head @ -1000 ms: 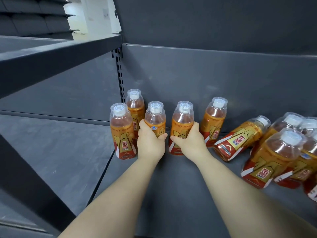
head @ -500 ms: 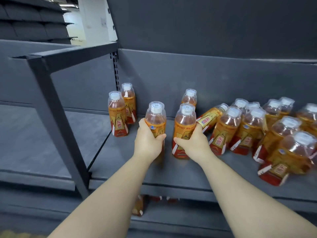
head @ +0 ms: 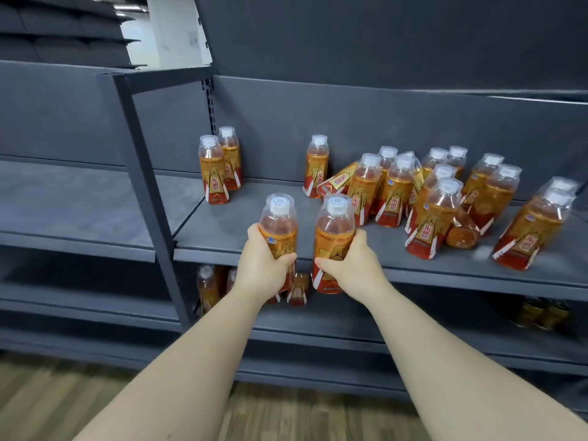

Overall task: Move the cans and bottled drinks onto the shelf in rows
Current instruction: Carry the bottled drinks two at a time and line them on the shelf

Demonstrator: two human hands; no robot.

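Note:
My left hand [head: 262, 265] grips one orange drink bottle [head: 279, 222] and my right hand [head: 351, 265] grips another [head: 334, 230]; both bottles are held upright in front of the grey shelf's front edge [head: 445, 268]. Two bottles [head: 213, 173] stand in line at the shelf's left end, and one [head: 316, 167] stands alone by the back wall. To the right is a loose crowd of several bottles [head: 429, 198], some upright, some tipped or lying down.
A dark upright post [head: 143, 173] separates this bay from the bare shelf on the left [head: 79, 205]. On the lower shelf stand several more bottles [head: 208, 288] and, at the right, dark cans [head: 541, 313]. Wooden floor [head: 63, 402] lies below.
Both hands have drawn their bottles back from the row at the shelf's rear to in front of its front edge. The view has pulled away, showing the lower shelf and floor.

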